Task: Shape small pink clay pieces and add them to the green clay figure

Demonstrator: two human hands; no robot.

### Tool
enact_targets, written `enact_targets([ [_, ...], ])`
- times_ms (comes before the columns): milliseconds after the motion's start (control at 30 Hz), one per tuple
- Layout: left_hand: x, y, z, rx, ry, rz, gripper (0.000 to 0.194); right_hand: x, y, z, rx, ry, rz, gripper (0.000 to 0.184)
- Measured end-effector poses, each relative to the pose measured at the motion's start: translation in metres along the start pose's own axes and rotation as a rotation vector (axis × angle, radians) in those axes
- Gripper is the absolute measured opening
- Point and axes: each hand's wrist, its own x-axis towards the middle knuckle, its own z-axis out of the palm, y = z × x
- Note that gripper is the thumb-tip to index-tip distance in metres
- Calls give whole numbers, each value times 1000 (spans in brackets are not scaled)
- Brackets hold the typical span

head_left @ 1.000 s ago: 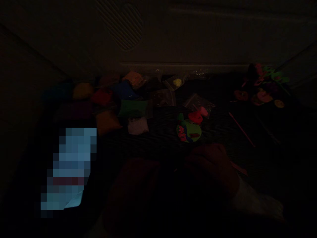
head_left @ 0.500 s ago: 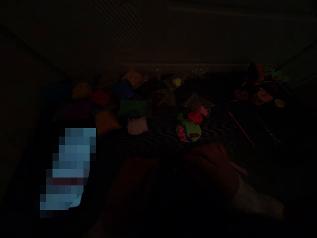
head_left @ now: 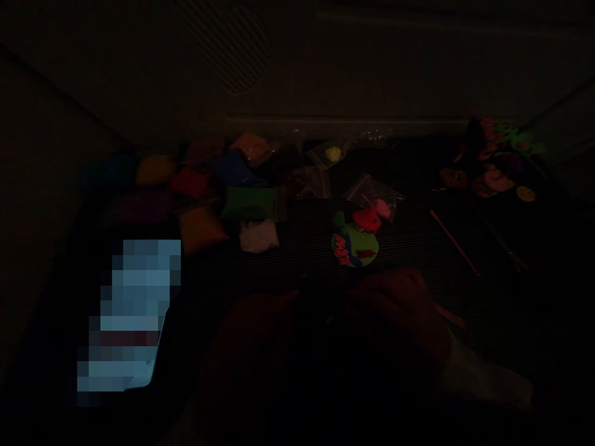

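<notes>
The scene is very dark. My right hand (head_left: 400,316), in a pale sleeve, hovers low near the front, its fingers curled toward my left hand (head_left: 253,334); both meet around something dark that I cannot make out. Just beyond them lies a round green clay piece (head_left: 356,246) with pink and blue bits on it, and red and pink clay lumps (head_left: 369,217) sit behind it on a clear bag.
Several bags of coloured clay (head_left: 248,203) lie at the back left on a dark ribbed mat (head_left: 302,254). A thin pink stick (head_left: 453,241) lies to the right. More clay shapes (head_left: 495,167) sit at the far right. A lit screen (head_left: 134,316) glows at the left.
</notes>
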Motion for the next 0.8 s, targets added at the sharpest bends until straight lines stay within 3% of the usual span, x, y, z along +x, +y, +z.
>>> enact_targets([
  [367, 2, -5, 3, 93, -7, 60, 22, 0, -2, -3, 35, 53, 4, 16],
  [533, 6, -10, 11, 225, 83, 125, 21, -3, -2, -5, 46, 89, 8, 15],
  [633, 7, -11, 15, 246, 106, 90, 27, -6, -1, -7, 62, 117, 9, 15],
  [800, 21, -1, 15, 249, 49, 24, 29, -10, 0, -10, 90, 159, 36, 14],
])
